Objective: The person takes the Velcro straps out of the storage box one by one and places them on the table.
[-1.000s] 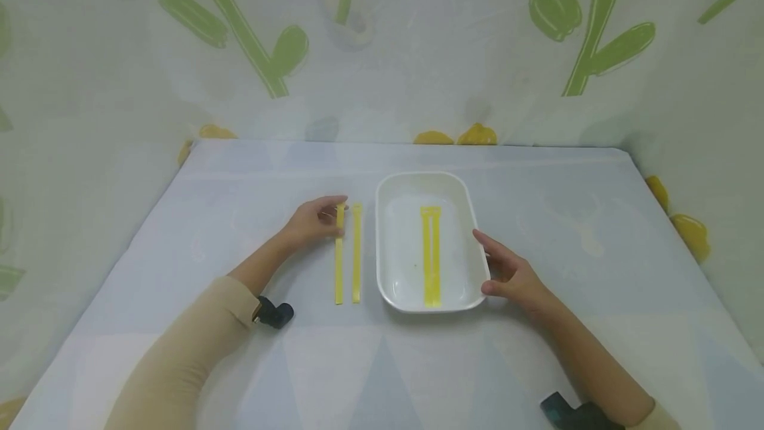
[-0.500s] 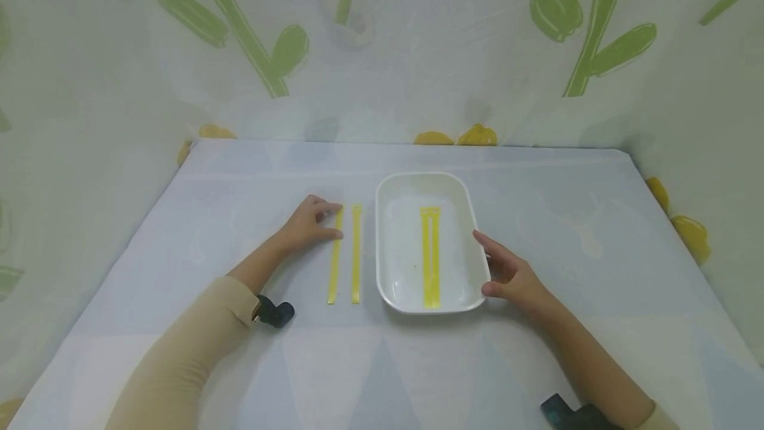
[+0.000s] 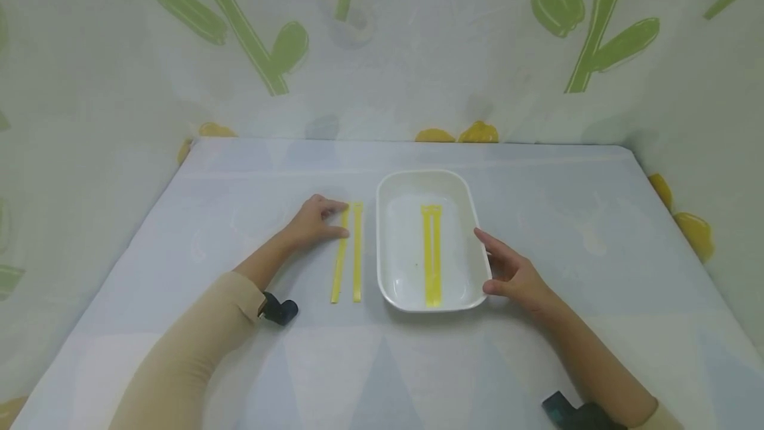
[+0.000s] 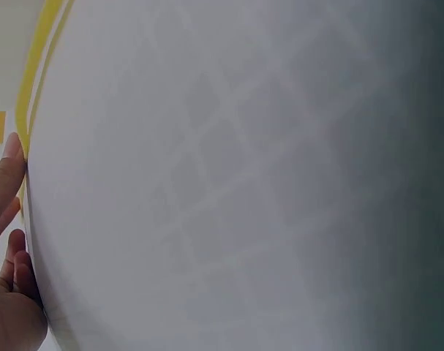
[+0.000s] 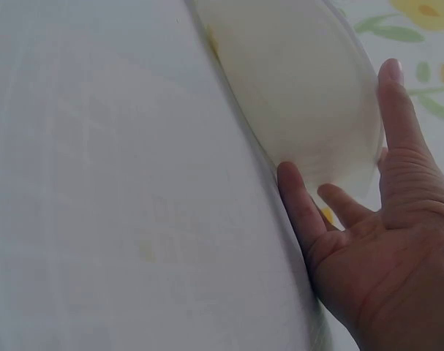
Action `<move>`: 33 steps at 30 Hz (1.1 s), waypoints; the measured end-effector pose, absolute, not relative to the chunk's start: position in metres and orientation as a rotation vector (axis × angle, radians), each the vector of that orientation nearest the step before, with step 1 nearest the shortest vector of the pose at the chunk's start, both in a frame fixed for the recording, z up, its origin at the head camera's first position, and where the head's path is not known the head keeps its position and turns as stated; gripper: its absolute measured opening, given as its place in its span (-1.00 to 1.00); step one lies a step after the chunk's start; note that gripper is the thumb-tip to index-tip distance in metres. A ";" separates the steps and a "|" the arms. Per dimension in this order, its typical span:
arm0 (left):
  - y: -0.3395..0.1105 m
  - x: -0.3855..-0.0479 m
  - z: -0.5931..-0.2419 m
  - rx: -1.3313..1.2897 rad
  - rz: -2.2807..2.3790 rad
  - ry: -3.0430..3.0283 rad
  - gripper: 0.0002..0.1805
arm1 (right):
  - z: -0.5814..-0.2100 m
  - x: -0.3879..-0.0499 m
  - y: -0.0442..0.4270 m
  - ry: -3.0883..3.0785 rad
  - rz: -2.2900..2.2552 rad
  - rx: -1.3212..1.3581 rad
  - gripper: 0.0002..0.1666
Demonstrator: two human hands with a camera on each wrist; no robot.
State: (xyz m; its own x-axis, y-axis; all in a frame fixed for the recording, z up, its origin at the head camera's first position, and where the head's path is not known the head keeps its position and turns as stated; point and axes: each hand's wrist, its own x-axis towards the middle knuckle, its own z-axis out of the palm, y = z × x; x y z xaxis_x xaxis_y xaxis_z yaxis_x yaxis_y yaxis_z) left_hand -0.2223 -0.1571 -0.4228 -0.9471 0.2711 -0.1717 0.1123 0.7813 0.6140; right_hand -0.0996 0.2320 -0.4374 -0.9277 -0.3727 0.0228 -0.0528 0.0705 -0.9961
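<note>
In the head view a yellow flat strip (image 3: 338, 271) lies slightly tilted on the table, left of a second, straighter yellow strip (image 3: 357, 257). My left hand (image 3: 311, 222) touches the tilted strip near its far end, thumb and forefinger tips apart along it and hiding part of it. In the left wrist view, fingers (image 4: 7, 175) meet the yellow strip at the tabletop. A white rectangular tray (image 3: 396, 277) stands right of these strips, with two more yellow strips (image 3: 432, 257) side by side inside. My right hand (image 3: 518, 279) rests on the tray's right side, thumb and forefinger spread.
The tray's right wall (image 5: 302, 80) fills the upper part of the right wrist view. A pale patterned cloth covers the table (image 3: 382, 370). Behind it hangs a leaf-patterned curtain (image 3: 418, 38). Dark wrist devices (image 3: 278, 309) sit on both forearms.
The strip at my left hand first swung its near end leftward, then shifted slightly right with the fingertips. My right hand and the tray stay in place.
</note>
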 end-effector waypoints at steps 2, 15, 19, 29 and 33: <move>-0.155 -0.222 -0.422 0.259 0.909 2.716 -0.29 | -0.437 -0.100 0.232 2.116 -1.937 -0.422 -0.02; -0.152 -0.230 -0.408 0.182 1.056 2.638 -0.30 | -0.434 -0.098 0.230 2.149 -1.908 -0.390 -0.03; -0.148 -0.234 -0.401 0.185 1.134 2.602 -0.30 | -0.433 -0.098 0.229 2.168 -1.887 -0.381 -0.03; -0.131 -0.244 -0.370 0.350 1.172 2.434 -0.29 | -0.433 -0.099 0.229 2.155 -1.896 -0.371 -0.01; -0.124 -0.248 -0.359 0.400 1.185 2.362 -0.28 | -0.432 -0.100 0.229 2.146 -1.910 -0.370 -0.01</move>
State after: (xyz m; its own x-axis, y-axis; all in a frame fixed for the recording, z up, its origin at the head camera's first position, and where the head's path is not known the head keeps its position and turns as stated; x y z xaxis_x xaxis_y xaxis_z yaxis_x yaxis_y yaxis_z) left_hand -0.2478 -0.1244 -0.3595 -0.8496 0.4506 -0.2741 0.0498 0.5859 0.8089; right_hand -0.0997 0.2292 -0.4322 -0.9380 -0.3463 -0.0139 -0.0264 0.1115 -0.9934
